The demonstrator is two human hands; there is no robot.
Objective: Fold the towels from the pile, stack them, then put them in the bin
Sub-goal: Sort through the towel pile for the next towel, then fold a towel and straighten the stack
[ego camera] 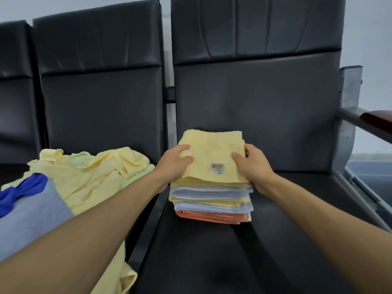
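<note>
A stack of folded towels (212, 200) sits on the right black seat: orange at the bottom, then blue and yellow layers. On top lies a folded yellow towel (214, 153) with a barcode label. My left hand (176, 162) grips its left edge, thumb on top. My right hand (252, 164) grips its right edge the same way. The loose pile of unfolded towels (89, 177), yellow, pale green and blue, lies on the left seat.
The grey bin (369, 177) stands on the floor at the far right, beyond the metal armrest (360, 117) with its dark red pad. Black padded seat backs rise behind both seats. A gap separates the two seats.
</note>
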